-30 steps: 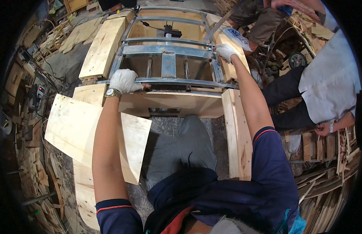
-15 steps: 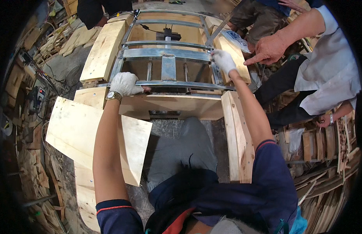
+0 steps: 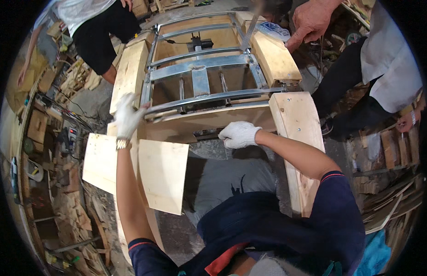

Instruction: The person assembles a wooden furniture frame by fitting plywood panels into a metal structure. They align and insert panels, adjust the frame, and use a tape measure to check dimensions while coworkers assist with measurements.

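At the near end of the wooden base, as the head view shows it, the metal frame point(image 3: 199, 83) lies between the left beam point(image 3: 132, 71) and the right beam point(image 3: 271, 57). Its front bar point(image 3: 222, 97) runs above the cross board point(image 3: 176, 127).

Left hand point(image 3: 126, 120): gloved, beside the left end of the front bar. Motion blur covers the fingers; grip and contact cannot be told. Right hand point(image 3: 241, 135): gloved, low before the cross board, next to the slot point(image 3: 207, 133). Its fingers curl inward; whether they pinch anything is hidden. A loose panel point(image 3: 163, 172) lies near the left forearm. A co-worker's hand point(image 3: 310, 25) points toward the right beam.

Step in hand, as judged: seating or adjusting the frame in the base. The next move calls for a firm hold at both ends of the front bar, checking side clearance and keeping fingers out of the gaps.
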`<state>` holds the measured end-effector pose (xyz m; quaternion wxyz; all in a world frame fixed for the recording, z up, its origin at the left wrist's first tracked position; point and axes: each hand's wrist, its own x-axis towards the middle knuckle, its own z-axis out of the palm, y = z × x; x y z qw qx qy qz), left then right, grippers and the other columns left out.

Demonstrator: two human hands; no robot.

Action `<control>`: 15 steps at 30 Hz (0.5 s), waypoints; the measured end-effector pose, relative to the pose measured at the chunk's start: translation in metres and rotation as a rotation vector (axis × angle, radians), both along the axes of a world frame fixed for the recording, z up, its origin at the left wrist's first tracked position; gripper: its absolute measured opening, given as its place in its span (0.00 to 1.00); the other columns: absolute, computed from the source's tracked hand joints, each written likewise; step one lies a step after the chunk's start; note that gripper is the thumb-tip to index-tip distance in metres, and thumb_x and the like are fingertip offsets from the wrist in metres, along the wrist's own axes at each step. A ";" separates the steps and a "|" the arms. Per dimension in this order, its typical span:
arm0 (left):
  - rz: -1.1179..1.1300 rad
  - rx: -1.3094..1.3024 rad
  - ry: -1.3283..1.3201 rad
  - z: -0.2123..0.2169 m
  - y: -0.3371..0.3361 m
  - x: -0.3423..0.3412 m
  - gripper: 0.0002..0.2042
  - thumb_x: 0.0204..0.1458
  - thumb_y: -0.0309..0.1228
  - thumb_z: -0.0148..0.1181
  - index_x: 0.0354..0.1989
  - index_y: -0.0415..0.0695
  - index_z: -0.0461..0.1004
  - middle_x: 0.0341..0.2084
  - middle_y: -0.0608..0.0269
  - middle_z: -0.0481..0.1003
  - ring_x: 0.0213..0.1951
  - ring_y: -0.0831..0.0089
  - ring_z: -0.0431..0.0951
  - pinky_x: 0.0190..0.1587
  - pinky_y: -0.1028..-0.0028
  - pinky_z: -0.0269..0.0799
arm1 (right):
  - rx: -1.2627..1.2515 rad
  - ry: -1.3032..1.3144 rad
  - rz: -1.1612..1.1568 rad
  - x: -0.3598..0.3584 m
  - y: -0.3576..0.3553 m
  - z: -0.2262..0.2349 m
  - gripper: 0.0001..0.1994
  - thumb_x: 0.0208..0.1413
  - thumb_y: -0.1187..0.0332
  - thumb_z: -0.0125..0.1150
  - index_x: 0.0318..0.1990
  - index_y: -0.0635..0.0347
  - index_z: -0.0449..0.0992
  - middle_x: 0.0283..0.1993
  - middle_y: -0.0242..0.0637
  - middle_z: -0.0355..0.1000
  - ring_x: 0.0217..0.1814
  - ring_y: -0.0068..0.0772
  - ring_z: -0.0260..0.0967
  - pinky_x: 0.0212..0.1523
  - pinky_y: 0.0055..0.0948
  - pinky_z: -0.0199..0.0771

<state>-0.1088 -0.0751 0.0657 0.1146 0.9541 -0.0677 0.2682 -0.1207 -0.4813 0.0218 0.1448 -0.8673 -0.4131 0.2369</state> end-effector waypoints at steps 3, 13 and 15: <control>0.551 0.060 -0.094 -0.007 0.079 -0.046 0.31 0.52 0.49 0.70 0.57 0.38 0.75 0.50 0.41 0.77 0.54 0.45 0.77 0.59 0.54 0.71 | 0.011 0.012 0.009 0.005 0.002 0.000 0.16 0.49 0.60 0.56 0.39 0.56 0.83 0.40 0.54 0.80 0.45 0.61 0.78 0.48 0.53 0.77; 1.108 0.091 0.462 -0.042 0.172 -0.082 0.42 0.54 0.72 0.47 0.72 0.60 0.63 0.63 0.45 0.69 0.64 0.42 0.69 0.61 0.39 0.62 | -0.101 -0.020 0.231 0.004 0.015 -0.030 0.15 0.49 0.61 0.56 0.38 0.58 0.82 0.39 0.54 0.79 0.44 0.61 0.77 0.46 0.56 0.75; 1.084 0.095 0.522 -0.044 0.183 -0.087 0.40 0.55 0.71 0.44 0.73 0.63 0.62 0.63 0.44 0.69 0.64 0.42 0.69 0.61 0.38 0.61 | -0.101 -0.018 0.193 0.007 0.010 -0.025 0.15 0.48 0.61 0.56 0.38 0.58 0.82 0.39 0.54 0.79 0.45 0.61 0.77 0.47 0.56 0.75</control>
